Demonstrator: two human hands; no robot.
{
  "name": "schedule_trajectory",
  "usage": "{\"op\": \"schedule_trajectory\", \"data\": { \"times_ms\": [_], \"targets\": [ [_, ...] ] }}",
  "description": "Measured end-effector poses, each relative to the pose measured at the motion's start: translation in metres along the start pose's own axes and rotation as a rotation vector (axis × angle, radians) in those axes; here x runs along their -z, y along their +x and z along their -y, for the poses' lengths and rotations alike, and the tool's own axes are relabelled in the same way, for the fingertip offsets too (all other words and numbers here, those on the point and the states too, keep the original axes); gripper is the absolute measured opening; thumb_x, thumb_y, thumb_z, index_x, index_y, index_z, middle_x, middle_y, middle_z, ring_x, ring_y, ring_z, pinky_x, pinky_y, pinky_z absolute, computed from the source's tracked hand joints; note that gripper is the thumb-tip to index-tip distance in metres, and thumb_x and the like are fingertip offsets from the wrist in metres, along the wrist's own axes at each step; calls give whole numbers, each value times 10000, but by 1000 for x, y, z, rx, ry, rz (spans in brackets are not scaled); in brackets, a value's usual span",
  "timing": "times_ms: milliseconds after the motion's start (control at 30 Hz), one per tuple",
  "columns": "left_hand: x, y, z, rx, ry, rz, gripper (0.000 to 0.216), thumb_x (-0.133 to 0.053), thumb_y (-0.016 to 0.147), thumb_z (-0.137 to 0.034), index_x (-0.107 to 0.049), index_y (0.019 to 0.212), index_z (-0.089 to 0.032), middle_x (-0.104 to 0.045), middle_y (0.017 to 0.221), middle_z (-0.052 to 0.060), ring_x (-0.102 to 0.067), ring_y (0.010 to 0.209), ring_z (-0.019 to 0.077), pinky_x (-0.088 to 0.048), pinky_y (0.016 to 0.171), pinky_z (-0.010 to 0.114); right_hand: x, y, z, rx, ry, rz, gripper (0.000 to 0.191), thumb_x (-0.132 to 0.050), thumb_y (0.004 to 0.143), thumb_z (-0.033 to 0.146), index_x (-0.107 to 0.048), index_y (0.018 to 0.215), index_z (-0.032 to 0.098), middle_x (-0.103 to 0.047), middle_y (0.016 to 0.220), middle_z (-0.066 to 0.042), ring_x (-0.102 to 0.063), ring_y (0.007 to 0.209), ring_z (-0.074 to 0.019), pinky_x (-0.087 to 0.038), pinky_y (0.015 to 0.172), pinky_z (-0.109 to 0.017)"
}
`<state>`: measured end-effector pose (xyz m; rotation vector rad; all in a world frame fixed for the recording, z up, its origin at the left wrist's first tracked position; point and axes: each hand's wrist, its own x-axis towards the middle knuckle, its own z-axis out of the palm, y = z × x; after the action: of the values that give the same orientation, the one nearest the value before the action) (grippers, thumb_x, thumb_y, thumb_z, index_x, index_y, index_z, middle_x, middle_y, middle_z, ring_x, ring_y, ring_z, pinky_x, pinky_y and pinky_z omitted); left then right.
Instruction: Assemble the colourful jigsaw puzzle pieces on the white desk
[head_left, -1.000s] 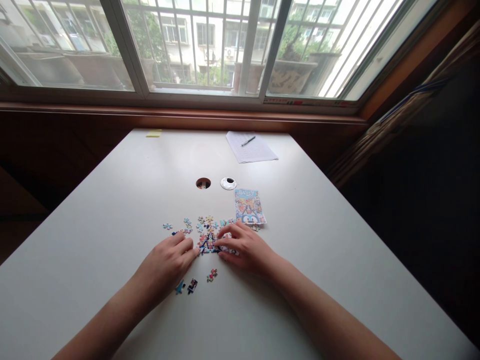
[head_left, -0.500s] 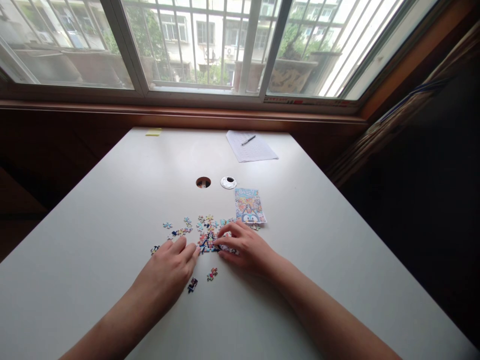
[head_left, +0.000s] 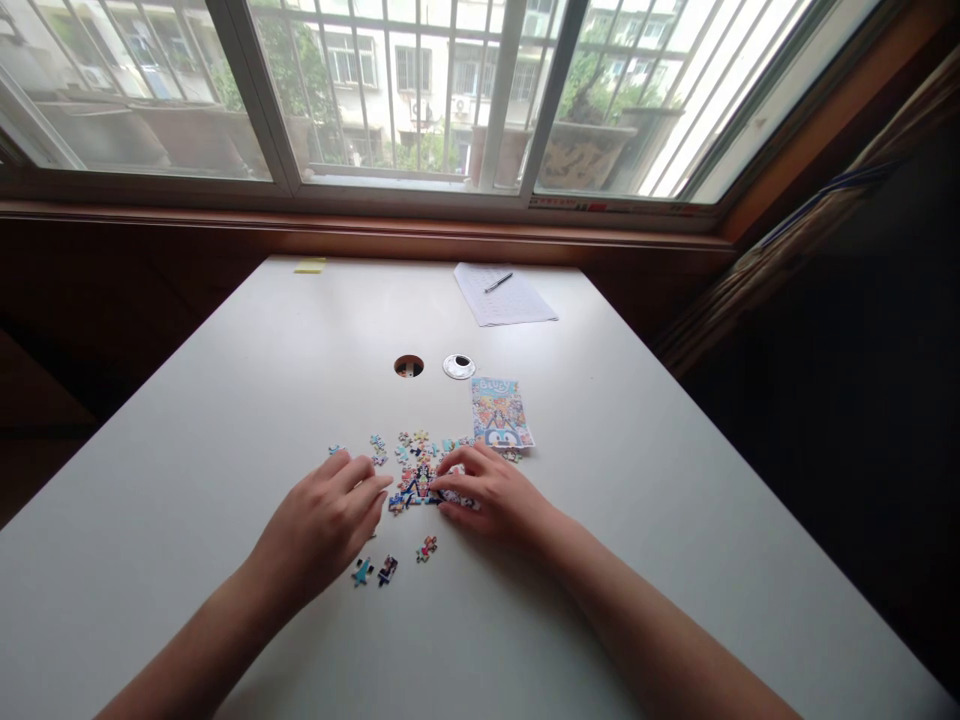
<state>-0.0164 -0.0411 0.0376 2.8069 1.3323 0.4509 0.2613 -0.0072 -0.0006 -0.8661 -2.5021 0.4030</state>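
A partly joined jigsaw puzzle [head_left: 420, 484] lies flat on the table in front of me. My right hand [head_left: 491, 492] covers its right side, with curved fingers and thumb steadying it. Just left of the puzzle is my left hand [head_left: 326, 515], its fingers loosely bent and apart; no piece shows in them, though their undersides are hidden. Nearer to me lie a light-blue puzzle piece [head_left: 363, 571], a dark puzzle piece [head_left: 388, 569] and a reddish puzzle piece [head_left: 427, 548]. Several loose puzzle pieces [head_left: 378, 448] are scattered beyond the hands.
A colourful picture sheet [head_left: 501, 412] lies beyond my right hand. Farther back on the white table [head_left: 187, 450] are a round cable hole [head_left: 409, 367], its metal cover [head_left: 459, 367], paper sheets [head_left: 502, 300] with a pen [head_left: 498, 283], and a yellow note [head_left: 310, 266]. A barred window stands behind.
My left hand has drawn back left from the puzzle's edge, uncovering pieces at its lower left and the light-blue piece nearer me. The right hand stays in place.
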Motion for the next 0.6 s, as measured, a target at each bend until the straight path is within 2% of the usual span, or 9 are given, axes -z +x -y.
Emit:
{"op": "schedule_trajectory", "data": {
  "times_ms": [133,267,600],
  "targets": [
    [3,-3,14,46,3,-54,231,-483,1010,-190,-648,1173,-185,-618,983,63,-531,929,228,-468,816,378,1,1,1,-1,-4,4,245,-660,932,278,-701,1174,271,-654,1160,-75,-559,949,-215,-476,883,-393],
    [3,-3,21,67,9,-44,213,-487,1004,-184,-659,1129,-189,-627,978,63,-530,924,230,-464,797,375,2,2,1,6,2,-3,242,-674,921,275,-704,1161,261,-662,1149,-73,-565,946,-215,-482,876,-391],
    [-6,0,11,3,-95,61,143,-540,999,-262,-664,1056,-217,-625,1015,65,-518,970,240,-459,822,379,1,1,1,9,-10,-14,244,-684,911,270,-705,1154,255,-665,1144,-80,-566,930,-214,-490,876,-390]
  ]
}}
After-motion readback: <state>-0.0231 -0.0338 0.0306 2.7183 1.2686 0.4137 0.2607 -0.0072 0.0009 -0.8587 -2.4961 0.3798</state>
